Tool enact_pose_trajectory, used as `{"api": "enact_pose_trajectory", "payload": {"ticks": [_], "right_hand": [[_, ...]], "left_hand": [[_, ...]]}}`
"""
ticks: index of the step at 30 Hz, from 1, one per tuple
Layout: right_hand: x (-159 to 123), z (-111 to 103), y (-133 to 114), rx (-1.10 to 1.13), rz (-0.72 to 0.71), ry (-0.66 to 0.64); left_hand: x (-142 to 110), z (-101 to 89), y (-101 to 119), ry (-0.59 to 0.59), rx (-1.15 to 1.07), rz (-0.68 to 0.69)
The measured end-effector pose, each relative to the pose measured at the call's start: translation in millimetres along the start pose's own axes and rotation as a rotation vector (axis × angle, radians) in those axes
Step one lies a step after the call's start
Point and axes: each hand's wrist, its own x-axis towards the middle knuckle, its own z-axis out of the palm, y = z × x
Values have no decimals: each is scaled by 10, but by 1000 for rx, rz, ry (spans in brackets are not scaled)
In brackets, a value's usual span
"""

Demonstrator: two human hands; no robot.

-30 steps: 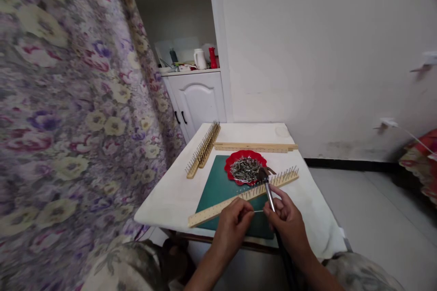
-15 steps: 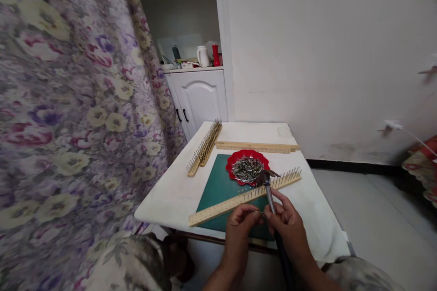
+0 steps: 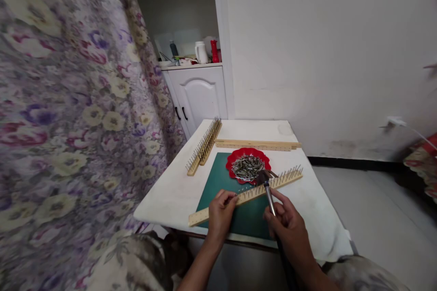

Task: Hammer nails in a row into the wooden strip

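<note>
My left hand (image 3: 221, 211) pinches a nail, mostly hidden by the fingertips, against the wooden strip (image 3: 198, 217). That strip lies slanted across the green mat (image 3: 213, 177); upright nails fill its right part, while its left part shows only small holes. In my right hand (image 3: 287, 223) is a hammer (image 3: 269, 200), gripped by its dark handle, with the head raised near the nailed part of the strip. Just beyond the hammer head sits a red scalloped bowl (image 3: 229, 166) heaped with loose nails (image 3: 248, 168).
Two strips full of upright nails (image 3: 205, 143) lie at the table's left edge. More wooden strips (image 3: 254, 145) lie across the back. A white cloth covers the table (image 3: 170, 195). A floral curtain (image 3: 102, 113) hangs at left; a wall stands behind.
My hands have come apart. The left has moved left and forward from beside the right hand to the strip. The right still holds the hammer in nearly the same place.
</note>
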Motion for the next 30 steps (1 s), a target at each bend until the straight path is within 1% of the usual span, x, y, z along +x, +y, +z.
{"api": "enact_pose_trajectory", "payload": {"ticks": [5, 17, 20, 25, 30], "right_hand": [[-12, 20, -9, 12, 10, -8], [-27, 23, 1, 12, 36, -25], [-38, 29, -3, 27, 60, -72], [-76, 51, 38, 16, 115, -222], [-97, 75, 89, -77, 107, -275]], "left_hand": [[-12, 102, -27, -45, 63, 12], [-8, 103, -19, -57, 148, 19], [-4, 114, -33, -57, 148, 26], [1, 120, -50, -72, 172, 45], [-4, 123, -63, -77, 215, 57]]}}
